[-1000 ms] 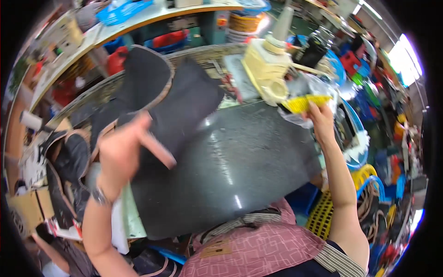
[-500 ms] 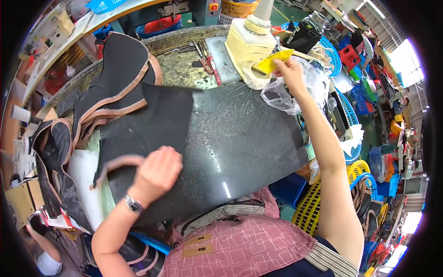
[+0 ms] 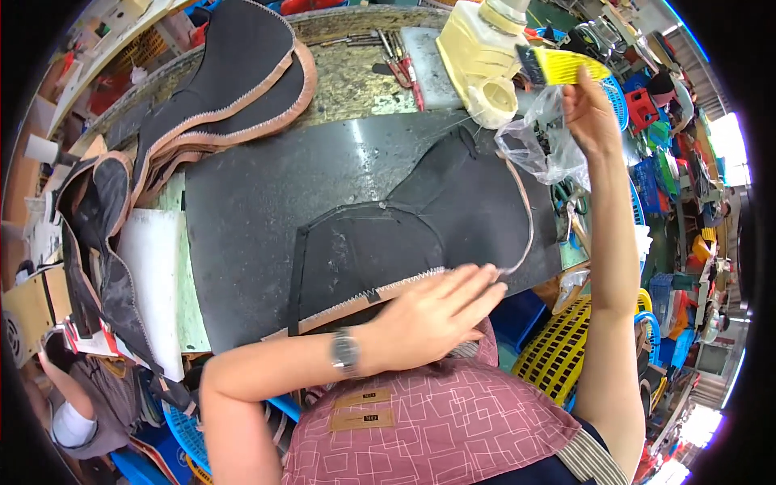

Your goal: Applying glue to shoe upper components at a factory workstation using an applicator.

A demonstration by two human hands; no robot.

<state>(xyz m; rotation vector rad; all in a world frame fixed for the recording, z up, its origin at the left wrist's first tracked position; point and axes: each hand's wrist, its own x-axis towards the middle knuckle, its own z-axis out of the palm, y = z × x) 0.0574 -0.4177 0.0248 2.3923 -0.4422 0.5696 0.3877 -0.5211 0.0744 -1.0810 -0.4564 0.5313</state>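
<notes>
A black shoe-upper-like piece (image 3: 477, 206) lies flat on the dark board (image 3: 238, 218), with brownish zigzag-stitched trim along its near and right edges. My left hand (image 3: 428, 319) rests over its near edge, fingers stretched out and pressing nothing between them. At the upper right my right hand (image 3: 594, 117) grips a yellow brush (image 3: 570, 66) with dark bristles, raised off the board. The bristle end points left, beside a cream glue-coated pot (image 3: 477, 52) with a round open spout (image 3: 499, 99).
Stacked black trimmed pieces (image 3: 234, 65) lie at the far left. Red-handled tools (image 3: 400, 61) sit behind the board, and a clear plastic bag (image 3: 554, 145) lies near the spout. A yellow basket (image 3: 558, 343) stands at the right. Another person (image 3: 89, 396) is at lower left.
The black piece has gone from the board's left side to its middle and right, now spread flat. My left hand moved right along with it. My right hand lifted the brush away from the spout.
</notes>
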